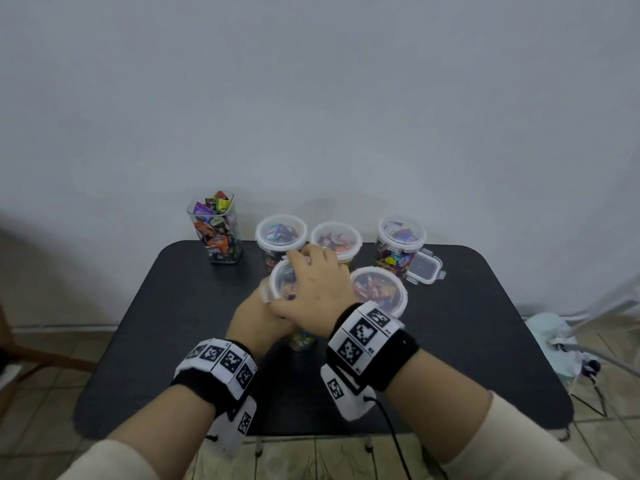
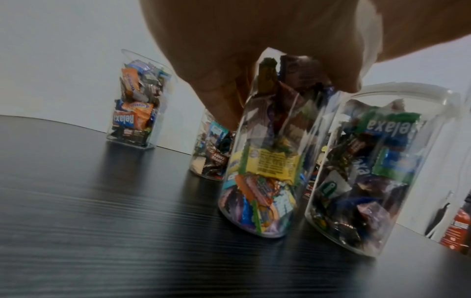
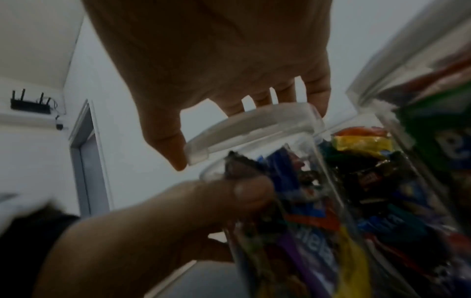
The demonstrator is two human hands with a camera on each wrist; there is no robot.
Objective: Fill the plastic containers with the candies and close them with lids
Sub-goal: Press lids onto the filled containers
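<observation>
A round clear plastic container, packed with wrapped candies, stands near the middle of the black bench. The left hand curls around its side wall, gripping it. The right hand lies spread over its lid, fingers straight, thumb at a side tab. The container looks stiff, smooth and probably slippery, fairly light; hold the wall, press the lid rim. Around it stand 4 lidded round containers, 1 open square container and a loose square lid.
</observation>
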